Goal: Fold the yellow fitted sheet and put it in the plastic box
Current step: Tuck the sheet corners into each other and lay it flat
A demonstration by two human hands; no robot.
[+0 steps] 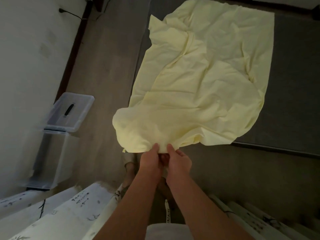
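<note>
The yellow sheet (207,75) lay spread and wrinkled over the grey rug (294,84). Its near end was bunched and lifted past the rug's near left corner. The left hand (149,160) and right hand (179,161), side by side, each pinched that edge. The clear plastic box (50,156) stood by the wall on the left, its lid (71,111) propped on top.

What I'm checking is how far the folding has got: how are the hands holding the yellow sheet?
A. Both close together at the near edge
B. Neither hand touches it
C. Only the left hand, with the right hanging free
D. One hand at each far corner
A: the left hand and right hand grip the near edge of the yellow fitted sheet side by side, while most of it lies spread on the grey rug.
</note>
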